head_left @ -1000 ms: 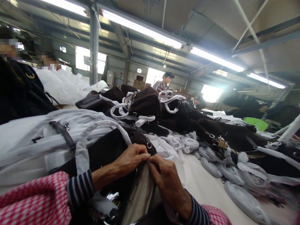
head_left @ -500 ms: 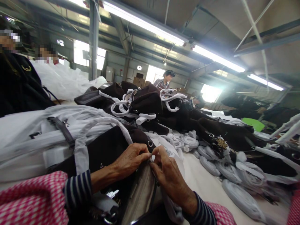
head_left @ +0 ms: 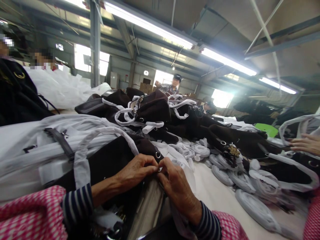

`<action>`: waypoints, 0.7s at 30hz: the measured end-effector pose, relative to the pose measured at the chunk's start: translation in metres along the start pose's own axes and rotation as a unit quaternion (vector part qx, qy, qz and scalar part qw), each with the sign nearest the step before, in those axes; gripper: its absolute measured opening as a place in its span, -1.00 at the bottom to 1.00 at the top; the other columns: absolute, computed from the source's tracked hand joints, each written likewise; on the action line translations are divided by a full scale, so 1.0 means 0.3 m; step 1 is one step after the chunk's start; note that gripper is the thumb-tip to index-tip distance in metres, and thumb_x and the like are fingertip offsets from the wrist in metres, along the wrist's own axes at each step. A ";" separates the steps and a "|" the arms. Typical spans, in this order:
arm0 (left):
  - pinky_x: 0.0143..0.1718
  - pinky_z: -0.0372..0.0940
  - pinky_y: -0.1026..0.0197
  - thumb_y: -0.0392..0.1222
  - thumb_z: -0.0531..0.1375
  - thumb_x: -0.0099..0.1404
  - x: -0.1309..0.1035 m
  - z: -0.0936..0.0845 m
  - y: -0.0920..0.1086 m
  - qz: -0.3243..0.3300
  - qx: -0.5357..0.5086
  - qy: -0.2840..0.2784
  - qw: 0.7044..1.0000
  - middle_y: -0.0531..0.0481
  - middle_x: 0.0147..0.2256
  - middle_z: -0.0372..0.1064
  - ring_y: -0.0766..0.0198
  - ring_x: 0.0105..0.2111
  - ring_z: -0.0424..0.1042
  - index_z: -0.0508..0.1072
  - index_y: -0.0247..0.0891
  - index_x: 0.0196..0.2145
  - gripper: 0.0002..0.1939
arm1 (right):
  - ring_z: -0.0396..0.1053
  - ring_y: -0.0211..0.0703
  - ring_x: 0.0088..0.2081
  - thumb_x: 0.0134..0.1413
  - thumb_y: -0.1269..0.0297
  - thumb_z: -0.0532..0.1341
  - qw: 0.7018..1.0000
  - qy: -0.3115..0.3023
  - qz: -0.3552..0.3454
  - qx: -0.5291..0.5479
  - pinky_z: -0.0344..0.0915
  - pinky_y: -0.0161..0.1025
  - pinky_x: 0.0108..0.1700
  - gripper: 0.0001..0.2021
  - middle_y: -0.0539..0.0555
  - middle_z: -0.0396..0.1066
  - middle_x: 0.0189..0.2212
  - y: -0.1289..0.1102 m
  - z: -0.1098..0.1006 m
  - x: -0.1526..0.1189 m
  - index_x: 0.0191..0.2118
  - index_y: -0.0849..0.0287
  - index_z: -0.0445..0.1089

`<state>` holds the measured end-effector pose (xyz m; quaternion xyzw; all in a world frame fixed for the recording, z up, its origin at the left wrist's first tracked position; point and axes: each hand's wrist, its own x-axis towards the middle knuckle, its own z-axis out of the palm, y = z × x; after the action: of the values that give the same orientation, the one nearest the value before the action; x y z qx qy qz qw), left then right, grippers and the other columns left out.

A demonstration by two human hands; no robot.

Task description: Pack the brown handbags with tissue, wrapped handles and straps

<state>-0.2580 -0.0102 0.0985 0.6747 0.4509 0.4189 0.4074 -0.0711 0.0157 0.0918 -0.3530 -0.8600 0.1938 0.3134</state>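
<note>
A dark brown handbag [head_left: 112, 160] lies before me, its zipped top open and a beige lining [head_left: 147, 206] showing inside. White wrapping covers its curved handle [head_left: 82, 166]. At the far end of the opening, just below a silver D-ring [head_left: 158, 155], my left hand [head_left: 138, 168] pinches the bag's edge with thumb and forefinger. My right hand [head_left: 176, 185] is closed at the same spot, its fingertips almost touching the left ones. A small pale bit shows between the fingertips; its kind cannot be made out. Metal zip teeth [head_left: 146, 234] show at the bottom.
More dark handbags [head_left: 155, 110] with wrapped handles are heaped behind. Coiled wrapped straps [head_left: 222, 175] lie on the pale table [head_left: 210, 196] to the right. Another person's hand [head_left: 306, 144] is at the right edge, by a wrapped handle. A person [head_left: 173, 85] stands farther back.
My hands keep pinching the same place on the bag, fingertips slightly closer together. Another person's hand has come into view at the right. The view has shifted slightly.
</note>
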 end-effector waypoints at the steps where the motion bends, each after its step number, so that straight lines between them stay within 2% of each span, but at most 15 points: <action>1: -0.25 0.14 0.18 -0.05 0.20 0.20 0.002 0.001 -0.003 0.004 -0.002 0.001 1.000 0.02 -0.41 0.38 0.22 -0.34 0.28 0.54 -0.36 -0.35 -0.72 | 0.33 -0.20 -0.43 0.10 0.57 0.15 1.000 -0.001 0.006 0.002 0.10 -0.30 -0.34 -0.78 -0.06 0.36 -0.46 0.003 0.003 -0.002 -0.17 0.15 0.29; 5: -0.19 0.19 0.15 -0.16 0.19 0.14 0.008 0.013 -0.015 0.023 0.039 0.016 0.999 -0.04 -0.37 0.45 0.15 -0.29 0.36 0.55 -0.37 -0.36 -0.78 | 0.36 -0.17 -0.39 0.12 0.57 0.18 0.999 -0.023 0.027 0.004 0.13 -0.28 -0.32 -0.76 -0.03 0.39 -0.42 0.002 -0.002 -0.011 -0.12 0.16 0.28; 9: -0.23 0.21 0.19 -0.30 0.17 0.10 0.011 0.011 -0.030 0.063 0.061 0.007 0.996 0.00 -0.38 0.45 0.19 -0.31 0.38 0.51 -0.33 -0.40 -0.87 | 0.37 -0.15 -0.34 0.15 0.55 0.20 0.998 -0.054 0.027 0.009 0.17 -0.26 -0.29 -0.75 -0.02 0.39 -0.38 -0.019 -0.029 -0.019 -0.08 0.16 0.27; 13: -0.27 0.20 0.24 -0.30 0.16 0.28 0.015 0.000 -0.033 0.112 0.141 0.005 0.984 0.03 -0.39 0.42 0.26 -0.35 0.37 0.50 -0.30 -0.36 -0.88 | 0.38 -0.12 -0.26 0.22 0.50 0.20 0.995 -0.095 0.012 -0.008 0.20 -0.23 -0.21 -0.76 0.00 0.40 -0.31 -0.043 -0.086 -0.050 -0.03 0.15 0.27; 17: -0.22 0.19 0.24 -0.40 0.08 0.38 0.016 -0.011 -0.014 0.148 0.318 -0.042 0.935 -0.02 -0.25 0.41 0.22 -0.24 0.39 0.54 -0.24 -0.21 -0.77 | 0.38 -0.15 -0.18 0.27 0.48 0.19 0.991 -0.106 -0.041 -0.074 0.19 -0.24 -0.14 -0.83 0.00 0.42 -0.20 -0.047 -0.168 -0.108 -0.09 0.10 0.32; 21: -0.27 0.17 0.22 -0.45 -0.01 0.42 0.003 -0.020 0.009 0.166 0.434 -0.075 0.882 -0.03 -0.24 0.37 0.20 -0.26 0.33 0.44 -0.27 -0.30 -0.73 | 0.39 -0.18 -0.26 0.28 0.51 0.16 0.977 -0.144 -0.053 -0.148 0.15 -0.26 -0.24 -0.89 0.01 0.43 -0.27 -0.017 -0.221 -0.159 -0.24 0.14 0.33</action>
<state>-0.2626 -0.0091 0.1031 0.8783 0.4373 0.1906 0.0308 -0.0021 -0.0151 0.1237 -0.3180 -0.9326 0.0964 0.1407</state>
